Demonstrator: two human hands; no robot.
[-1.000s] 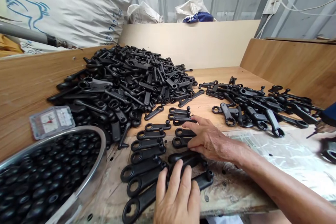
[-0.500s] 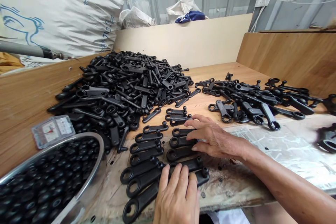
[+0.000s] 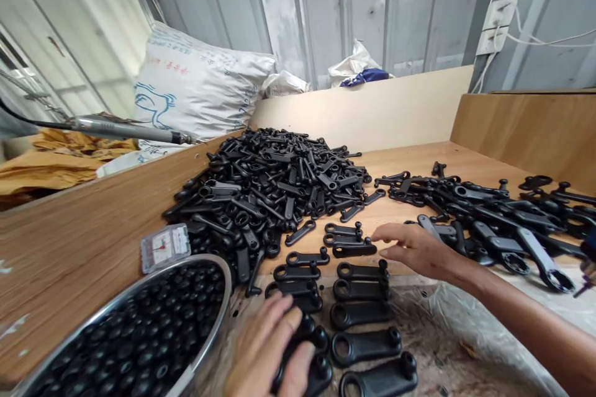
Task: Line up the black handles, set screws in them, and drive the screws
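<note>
Black plastic lever handles lie in two neat columns (image 3: 356,288) on the wooden bench in front of me. My left hand (image 3: 267,350) rests near the bottom of the left column, fingers bent over the handles there. My right hand (image 3: 414,249) reaches in from the right, fingers stretched out, its tips beside the top handle of the right column (image 3: 354,250). A big heap of the same handles (image 3: 274,189) rises behind the columns. A second, flatter spread of handles (image 3: 493,220) lies to the right.
A metal bowl (image 3: 205,347) full of round black caps stands at lower left, with a small clear plastic box (image 3: 165,247) behind it. Wooden boards (image 3: 526,130) wall the bench. A rod-like tool (image 3: 125,129) and white sacks (image 3: 195,96) sit beyond the left wall.
The view has swung left and up. My left hand slid left onto the left column. My right hand lifted off the right column and now stretches toward its top.
</note>
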